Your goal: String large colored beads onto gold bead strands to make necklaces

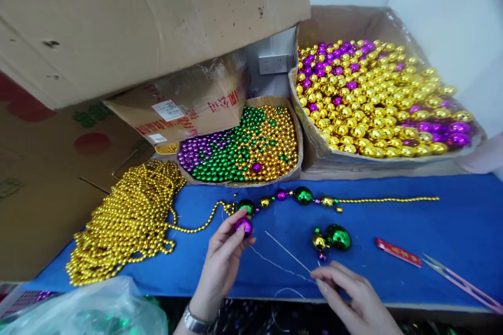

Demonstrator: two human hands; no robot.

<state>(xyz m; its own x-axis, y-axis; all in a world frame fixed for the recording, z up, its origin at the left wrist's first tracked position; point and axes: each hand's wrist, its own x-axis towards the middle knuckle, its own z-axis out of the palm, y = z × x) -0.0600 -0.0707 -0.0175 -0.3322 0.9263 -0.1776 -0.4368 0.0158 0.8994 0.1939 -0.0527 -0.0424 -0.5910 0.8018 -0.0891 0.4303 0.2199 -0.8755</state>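
Glossy purple round bead (244,227), lower centre: pinched in your left hand (226,254). Thin pale straight needle (288,252): pinched in your right hand (351,293), lower right, slanting up-left, tip near bead.

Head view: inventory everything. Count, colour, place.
Table: one, blue, centre
Purple bead: one, purple, lower centre
Needle: one, pale, lower centre
Thread: count unclear, white, by needle
Bead string: one, green, gold, purple, centre
Bead cluster: one, green, gold, purple, centre right
Chain heap: one, gold, left
Bead boxes: two, brown, table back
Loose beads: many, gold, purple, green, in boxes
Other boxes: at least three, brown, left
Packet: one, red, right
Snips: one, pink, right
Plastic bag: one, clear, lower left
Socket: one, pale, behind
Watch: one, silver, lower centre
Left hand: one, holding bead
Right hand: one, holding needle
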